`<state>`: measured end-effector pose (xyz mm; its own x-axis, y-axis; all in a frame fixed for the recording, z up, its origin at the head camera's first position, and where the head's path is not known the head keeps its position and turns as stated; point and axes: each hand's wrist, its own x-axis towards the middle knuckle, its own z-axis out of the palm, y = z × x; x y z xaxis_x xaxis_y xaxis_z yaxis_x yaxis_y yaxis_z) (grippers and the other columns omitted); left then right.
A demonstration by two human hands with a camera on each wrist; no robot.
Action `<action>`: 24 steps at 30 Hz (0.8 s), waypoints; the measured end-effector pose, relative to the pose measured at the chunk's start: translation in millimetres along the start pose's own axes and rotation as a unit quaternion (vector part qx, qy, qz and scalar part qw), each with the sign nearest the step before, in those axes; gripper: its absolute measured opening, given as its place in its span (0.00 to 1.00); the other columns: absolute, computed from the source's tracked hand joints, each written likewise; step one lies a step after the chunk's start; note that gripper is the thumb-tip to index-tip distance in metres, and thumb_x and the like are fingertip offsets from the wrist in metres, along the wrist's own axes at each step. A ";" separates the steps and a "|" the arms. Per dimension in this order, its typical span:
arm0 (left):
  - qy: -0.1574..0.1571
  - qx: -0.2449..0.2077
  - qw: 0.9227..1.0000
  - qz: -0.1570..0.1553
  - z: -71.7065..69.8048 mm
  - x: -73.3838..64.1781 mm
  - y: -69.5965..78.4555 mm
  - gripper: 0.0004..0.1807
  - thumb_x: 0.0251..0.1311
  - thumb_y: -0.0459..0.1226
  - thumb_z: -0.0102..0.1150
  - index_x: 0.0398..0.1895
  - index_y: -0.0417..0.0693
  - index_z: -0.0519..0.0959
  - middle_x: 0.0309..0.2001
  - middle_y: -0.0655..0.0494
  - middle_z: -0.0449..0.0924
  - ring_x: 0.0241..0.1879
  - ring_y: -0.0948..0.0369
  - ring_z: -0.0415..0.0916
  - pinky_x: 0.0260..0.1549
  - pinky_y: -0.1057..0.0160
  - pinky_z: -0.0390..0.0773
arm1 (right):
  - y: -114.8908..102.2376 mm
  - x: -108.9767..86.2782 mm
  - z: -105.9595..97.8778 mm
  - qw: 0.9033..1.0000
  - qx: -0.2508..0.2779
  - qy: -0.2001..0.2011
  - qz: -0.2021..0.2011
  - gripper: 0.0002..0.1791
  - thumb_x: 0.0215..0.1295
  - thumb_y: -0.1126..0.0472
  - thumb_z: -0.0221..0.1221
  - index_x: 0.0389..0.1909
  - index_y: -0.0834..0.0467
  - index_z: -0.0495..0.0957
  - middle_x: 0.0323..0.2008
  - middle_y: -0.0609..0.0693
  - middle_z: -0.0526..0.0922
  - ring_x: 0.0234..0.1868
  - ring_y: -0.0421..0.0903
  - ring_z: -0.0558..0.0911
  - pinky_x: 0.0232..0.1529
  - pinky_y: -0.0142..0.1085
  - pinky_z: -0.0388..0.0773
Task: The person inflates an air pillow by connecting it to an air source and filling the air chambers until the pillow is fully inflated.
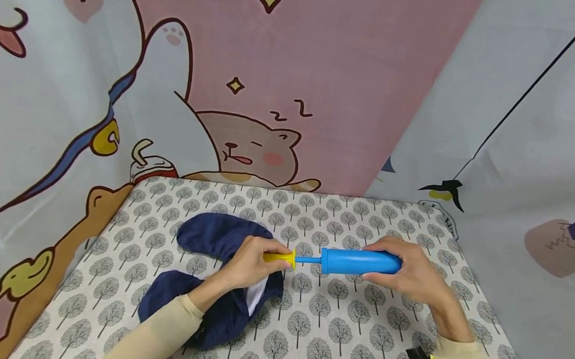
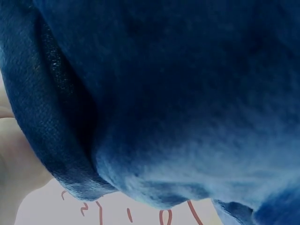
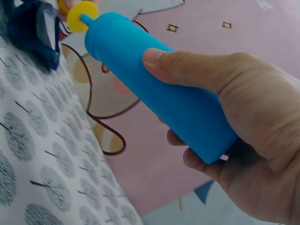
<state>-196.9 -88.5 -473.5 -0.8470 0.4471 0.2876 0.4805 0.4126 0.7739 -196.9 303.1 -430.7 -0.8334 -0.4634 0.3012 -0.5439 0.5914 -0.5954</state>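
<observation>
A blue hand air pump (image 1: pixel 359 262) lies level above the table, its thin rod partly out of the barrel at the yellow end piece (image 1: pixel 290 258). My right hand (image 1: pixel 412 269) grips the barrel's far end; in the right wrist view its thumb lies along the barrel. That yellow end is pinched between the thumb and fingers of my left hand (image 1: pixel 253 262). Beneath the left hand and forearm is a navy U-shaped cloth pillow (image 1: pixel 217 235) with a white patch. Its fabric (image 2: pixel 187 93) fills most of the left wrist view. Whether the yellow end joins the pillow is hidden by the hand.
Under everything spreads a tablecloth (image 1: pixel 337 331) printed with grey trees. Cartoon-printed curtains (image 1: pixel 352 84) hang behind and at both sides of the table. A black strap piece (image 1: pixel 419 357) shows at the right wrist.
</observation>
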 end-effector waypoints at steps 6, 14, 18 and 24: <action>-0.017 -0.013 1.000 -0.001 2.8 -2.4 1.4 0.15 0.71 0.37 0.78 0.57 0.44 0.94 0.52 0.47 0.96 0.45 0.58 0.94 0.46 0.67 0.89 | -8.9 3.8 19.0 1.000 -0.014 0.004 -0.022 0.29 0.51 0.58 0.89 0.55 0.43 0.91 0.49 0.39 0.92 0.43 0.36 0.84 0.46 0.33 0.81; -0.024 -0.003 1.000 0.000 1.3 -3.9 4.9 0.15 0.71 0.36 0.78 0.58 0.45 0.93 0.52 0.48 0.96 0.44 0.62 0.92 0.45 0.68 0.87 | -17.1 12.2 35.4 0.999 -0.035 -0.005 -0.039 0.30 0.52 0.52 0.89 0.57 0.42 0.90 0.49 0.38 0.92 0.42 0.34 0.82 0.46 0.35 0.79; -0.010 0.012 1.000 0.013 0.4 -4.1 5.2 0.15 0.71 0.38 0.78 0.58 0.47 0.94 0.52 0.50 0.97 0.44 0.62 0.92 0.47 0.67 0.88 | -16.5 11.9 29.8 0.999 -0.026 -0.003 -0.028 0.29 0.55 0.51 0.88 0.59 0.44 0.90 0.52 0.41 0.92 0.43 0.37 0.82 0.45 0.35 0.79; 0.009 0.016 1.000 0.014 -1.3 -5.0 3.2 0.15 0.71 0.40 0.79 0.57 0.48 0.93 0.52 0.52 0.97 0.45 0.60 0.93 0.48 0.66 0.89 | -7.8 3.6 7.5 0.999 0.004 0.006 0.036 0.28 0.58 0.54 0.87 0.60 0.44 0.90 0.55 0.44 0.91 0.47 0.40 0.84 0.48 0.34 0.80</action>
<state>-191.4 -90.4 -471.7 -0.8371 0.4444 0.3192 0.5108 0.4256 0.7470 -194.9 291.8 -430.7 -0.8713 -0.4122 0.2664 -0.4821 0.6173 -0.6217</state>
